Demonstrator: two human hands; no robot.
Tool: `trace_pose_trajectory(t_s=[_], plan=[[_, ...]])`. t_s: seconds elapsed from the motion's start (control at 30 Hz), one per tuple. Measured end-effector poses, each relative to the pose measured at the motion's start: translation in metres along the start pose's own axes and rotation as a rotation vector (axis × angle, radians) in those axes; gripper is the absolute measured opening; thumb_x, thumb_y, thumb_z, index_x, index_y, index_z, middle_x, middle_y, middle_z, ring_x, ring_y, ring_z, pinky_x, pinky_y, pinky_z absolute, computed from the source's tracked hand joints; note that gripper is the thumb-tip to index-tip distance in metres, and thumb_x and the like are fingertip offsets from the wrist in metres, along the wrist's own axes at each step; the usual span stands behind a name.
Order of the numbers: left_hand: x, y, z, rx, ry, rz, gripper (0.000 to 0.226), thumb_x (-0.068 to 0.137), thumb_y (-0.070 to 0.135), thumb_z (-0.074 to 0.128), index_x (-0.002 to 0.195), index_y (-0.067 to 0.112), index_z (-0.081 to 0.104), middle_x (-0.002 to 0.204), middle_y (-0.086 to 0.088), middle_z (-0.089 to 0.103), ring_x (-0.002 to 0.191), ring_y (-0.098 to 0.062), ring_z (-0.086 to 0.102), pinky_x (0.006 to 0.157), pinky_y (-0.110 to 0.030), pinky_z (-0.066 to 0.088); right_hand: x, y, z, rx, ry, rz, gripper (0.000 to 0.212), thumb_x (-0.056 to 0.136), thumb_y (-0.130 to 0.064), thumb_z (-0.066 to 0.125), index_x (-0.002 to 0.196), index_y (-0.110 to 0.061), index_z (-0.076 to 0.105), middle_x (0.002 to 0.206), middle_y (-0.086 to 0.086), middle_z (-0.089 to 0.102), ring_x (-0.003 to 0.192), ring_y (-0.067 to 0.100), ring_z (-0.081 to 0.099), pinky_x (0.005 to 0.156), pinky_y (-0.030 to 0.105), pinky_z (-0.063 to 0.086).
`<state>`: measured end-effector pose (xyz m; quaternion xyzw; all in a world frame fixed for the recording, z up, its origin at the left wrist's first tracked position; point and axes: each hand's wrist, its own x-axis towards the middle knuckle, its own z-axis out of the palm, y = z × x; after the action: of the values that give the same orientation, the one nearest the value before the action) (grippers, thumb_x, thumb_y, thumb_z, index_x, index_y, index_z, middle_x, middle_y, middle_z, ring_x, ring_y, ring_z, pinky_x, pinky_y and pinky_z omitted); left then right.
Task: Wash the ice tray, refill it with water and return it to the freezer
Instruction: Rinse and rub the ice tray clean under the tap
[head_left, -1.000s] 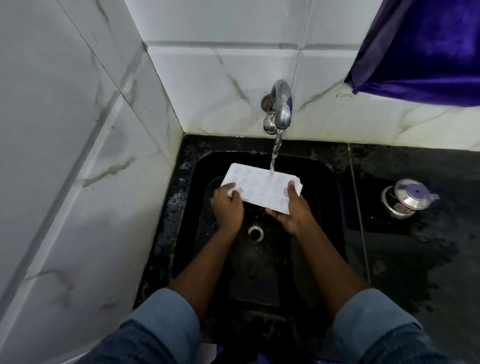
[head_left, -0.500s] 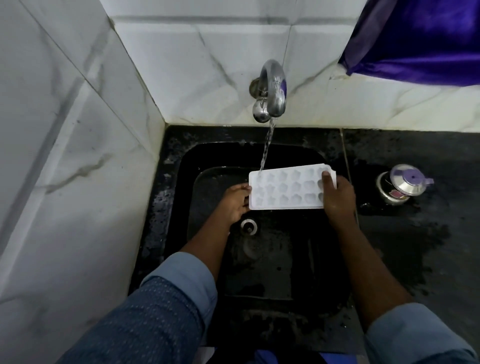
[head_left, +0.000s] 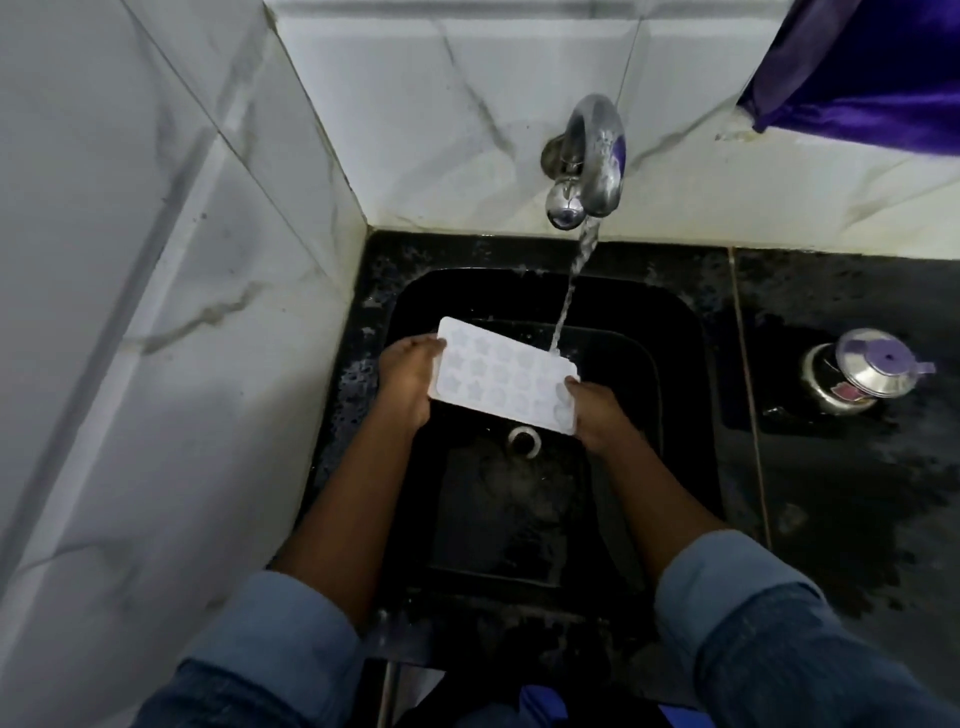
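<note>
Left hand (head_left: 408, 376) and right hand (head_left: 597, 415) are gripping the ice tray (head_left: 504, 382) by its short ends under the tap (head_left: 592, 161) stream; it's looking light, stiff, probably wet-slippery.

White marble-look tile walls: side wall (head_left: 130, 260) from 7 to 11 o'clock, back wall (head_left: 441, 130) across 12, meeting in a corner approx 11. Black mottled counter (head_left: 857, 493) at 3–4, w/ black sink (head_left: 680, 395) set in at centre. Chrome tap (head_left: 592, 156) on back wall, approx 12–1. Purple cloth (head_left: 872, 67) hangs at 1–2. Light is dim.
</note>
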<state>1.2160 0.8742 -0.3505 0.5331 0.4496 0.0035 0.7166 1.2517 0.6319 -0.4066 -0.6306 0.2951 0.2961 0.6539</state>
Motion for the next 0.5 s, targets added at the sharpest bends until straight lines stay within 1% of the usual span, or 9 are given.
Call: trace_pose_trajectory(t_s=[0.07,0.1,0.2,0.27,0.3,0.33,0.4,0.43,0.5], plan=[[-0.008,0.015,-0.008,-0.010,-0.003,0.082,0.027,0.095,0.005,0.072,0.121,-0.005,0.070,0.113,-0.024,0.076,0.093,-0.037,0.073,0.075,-0.044,0.061,0.009,-0.001,0.017,0.061,-0.044,0.025,0.025,0.107,-0.021,0.057,0.126,-0.005,0.062,0.117,0.009,0.066,0.082,0.019,0.067,0.067,0.034,0.057],[-0.010,0.019,-0.011,-0.022,-0.001,0.115,0.028,0.095,0.005,0.073,0.121,-0.005,0.069,0.114,-0.023,0.076,0.092,-0.034,0.073,0.076,-0.043,0.061,0.015,-0.004,0.021,0.066,-0.037,0.017,0.028,0.106,-0.021,0.058,0.127,-0.004,0.063,0.116,0.009,0.067,0.083,0.020,0.068,0.068,0.034,0.057],[-0.016,0.022,-0.013,-0.058,-0.028,0.181,0.028,0.097,0.008,0.073,0.123,0.003,0.065,0.120,-0.021,0.074,0.095,-0.031,0.072,0.084,-0.048,0.061,0.012,-0.028,0.026,0.060,-0.019,-0.059,0.028,0.097,-0.026,0.067,0.113,-0.003,0.070,0.110,0.015,0.072,0.081,0.028,0.070,0.071,0.036,0.060],[-0.016,0.015,-0.010,-0.075,-0.059,0.157,0.031,0.101,0.014,0.070,0.129,0.003,0.060,0.120,-0.019,0.075,0.095,-0.031,0.073,0.082,-0.050,0.062,-0.006,-0.051,0.022,0.012,0.044,-0.163,0.019,0.101,-0.023,0.063,0.104,-0.005,0.070,0.097,0.012,0.071,0.071,0.024,0.066,0.058,0.026,0.056],[-0.016,0.009,-0.006,-0.091,-0.098,0.125,0.034,0.103,0.018,0.068,0.131,0.002,0.058,0.121,-0.018,0.075,0.097,-0.032,0.075,0.079,-0.049,0.064,-0.016,-0.062,0.017,-0.017,0.080,-0.221,0.017,0.104,-0.019,0.059,0.103,-0.005,0.069,0.090,0.009,0.069,0.067,0.021,0.063,0.051,0.022,0.052],[-0.017,0.004,-0.001,-0.104,-0.142,0.086,0.038,0.104,0.022,0.067,0.135,0.002,0.057,0.124,-0.018,0.074,0.102,-0.034,0.075,0.079,-0.050,0.065,-0.022,-0.070,0.011,-0.058,0.119,-0.290,0.016,0.104,-0.017,0.057,0.102,-0.005,0.069,0.086,0.006,0.068,0.066,0.019,0.063,0.048,0.019,0.050],[-0.019,-0.007,0.011,-0.130,-0.206,-0.003,0.042,0.107,0.028,0.063,0.141,0.004,0.057,0.131,-0.019,0.072,0.113,-0.039,0.073,0.084,-0.055,0.063,-0.030,-0.083,-0.007,-0.228,0.189,-0.411,0.018,0.102,-0.016,0.056,0.099,-0.005,0.069,0.086,0.004,0.069,0.070,0.021,0.066,0.051,0.019,0.050],[-0.021,-0.012,0.019,-0.148,-0.218,-0.039,0.041,0.108,0.027,0.060,0.142,0.005,0.057,0.132,-0.019,0.072,0.116,-0.040,0.072,0.086,-0.055,0.063,-0.035,-0.091,-0.016,-0.353,0.223,-0.455,0.020,0.101,-0.019,0.055,0.099,-0.005,0.069,0.088,0.006,0.070,0.074,0.024,0.068,0.057,0.021,0.051],[-0.027,-0.020,0.034,-0.202,-0.229,-0.086,0.037,0.110,0.023,0.054,0.141,0.003,0.058,0.132,-0.021,0.071,0.118,-0.041,0.071,0.086,-0.053,0.062,-0.043,-0.106,-0.031,-0.634,0.305,-0.504,0.025,0.101,-0.025,0.054,0.100,-0.003,0.067,0.096,0.014,0.070,0.091,0.035,0.069,0.072,0.031,0.049]])
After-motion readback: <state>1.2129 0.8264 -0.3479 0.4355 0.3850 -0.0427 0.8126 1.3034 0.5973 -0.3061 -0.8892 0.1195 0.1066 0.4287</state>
